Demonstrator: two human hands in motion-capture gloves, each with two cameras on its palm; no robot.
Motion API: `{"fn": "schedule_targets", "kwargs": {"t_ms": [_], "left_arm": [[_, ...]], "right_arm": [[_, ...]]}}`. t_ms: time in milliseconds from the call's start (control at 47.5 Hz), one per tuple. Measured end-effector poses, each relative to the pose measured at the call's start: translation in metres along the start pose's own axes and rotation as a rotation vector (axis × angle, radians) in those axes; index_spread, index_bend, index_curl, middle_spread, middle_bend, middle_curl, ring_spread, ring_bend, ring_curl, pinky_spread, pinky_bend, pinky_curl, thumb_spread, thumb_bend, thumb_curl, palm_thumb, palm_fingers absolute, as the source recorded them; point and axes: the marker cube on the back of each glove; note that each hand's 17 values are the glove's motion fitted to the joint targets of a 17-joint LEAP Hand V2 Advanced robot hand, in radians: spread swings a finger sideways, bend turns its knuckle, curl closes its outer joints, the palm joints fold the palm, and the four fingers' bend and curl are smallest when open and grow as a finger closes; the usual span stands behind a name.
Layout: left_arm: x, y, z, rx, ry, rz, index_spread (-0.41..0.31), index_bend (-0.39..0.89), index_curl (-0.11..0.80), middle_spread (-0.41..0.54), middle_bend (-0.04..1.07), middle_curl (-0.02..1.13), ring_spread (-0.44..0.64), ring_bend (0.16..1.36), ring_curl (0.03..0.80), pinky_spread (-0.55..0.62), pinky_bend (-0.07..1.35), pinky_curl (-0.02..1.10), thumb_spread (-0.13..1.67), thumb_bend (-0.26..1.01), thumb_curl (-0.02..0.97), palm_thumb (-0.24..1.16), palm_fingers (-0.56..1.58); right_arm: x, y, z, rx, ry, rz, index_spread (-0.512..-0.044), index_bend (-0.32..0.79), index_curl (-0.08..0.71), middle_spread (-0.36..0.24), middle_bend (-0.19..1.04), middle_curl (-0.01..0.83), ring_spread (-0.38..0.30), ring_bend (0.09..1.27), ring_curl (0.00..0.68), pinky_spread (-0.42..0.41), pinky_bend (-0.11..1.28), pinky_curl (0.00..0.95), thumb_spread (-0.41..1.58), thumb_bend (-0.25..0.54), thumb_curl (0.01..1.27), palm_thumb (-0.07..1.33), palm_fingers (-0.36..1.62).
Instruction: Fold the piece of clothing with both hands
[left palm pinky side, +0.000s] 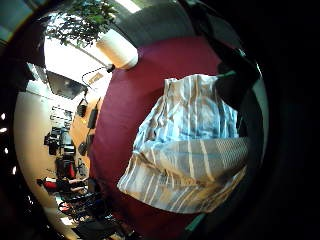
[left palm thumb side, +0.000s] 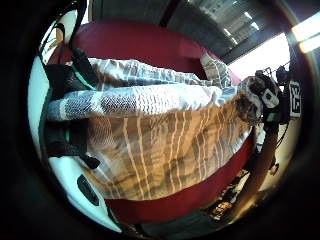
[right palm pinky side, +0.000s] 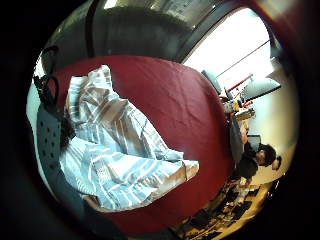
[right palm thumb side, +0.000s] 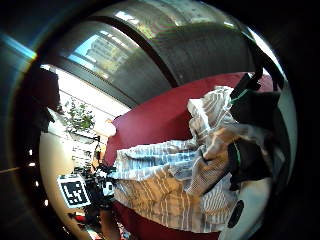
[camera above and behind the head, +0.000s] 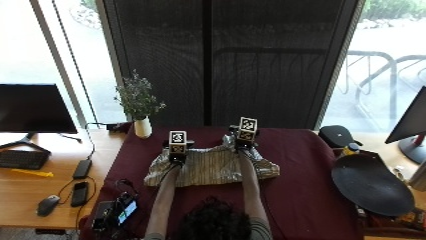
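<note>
Both gloved hands, left hand (camera above and behind the head: 177, 156) & right hand (camera above and behind the head: 243, 144), are pinching the far edge of the grey-white striped cloth garment (camera above and behind the head: 210, 169) lying on the dark red tablecloth (camera above and behind the head: 299, 165); mid-fold, likely needing that edge drawn toward the person next.

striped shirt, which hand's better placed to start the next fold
Neither alone: the left hand and right hand each grip the far edge of the striped shirt, one toward each end, so both could carry it over together.
</note>
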Motion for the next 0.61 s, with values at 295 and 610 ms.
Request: {"fn": "schedule_targets", "kwargs": {"t_ms": [295,610], "left_arm": [[-0.014,-0.002,-0.019,0.278,-0.019,-0.035,-0.227,0.08,0.462,-0.274,0.38,0.53,-0.29,0.69,0.467,0.02,0.26,0.28,1.32,-0.02,0.311,0.76,0.76],[0.006,-0.005,0.011,0.440,-0.186,0.076,-0.184,0.15,0.403,-0.215,0.26,0.47,-0.16,0.53,0.390,0.09,0.28,0.32,1.25,-0.03,0.314,0.67,0.70]], "right_arm": [[0.061,0.040,-0.047,0.050,-0.204,0.064,-0.301,0.13,0.292,-0.215,0.18,0.443,-0.239,0.57,0.412,-0.246,0.63,0.389,0.86,-0.024,0.52,1.05,1.03],[0.174,0.201,-0.048,-0.775,0.046,0.500,-0.271,0.00,0.231,-0.081,0.13,0.377,-0.041,0.55,0.408,0.018,0.71,0.405,1.12,-0.085,0.43,0.70,0.60]]}}
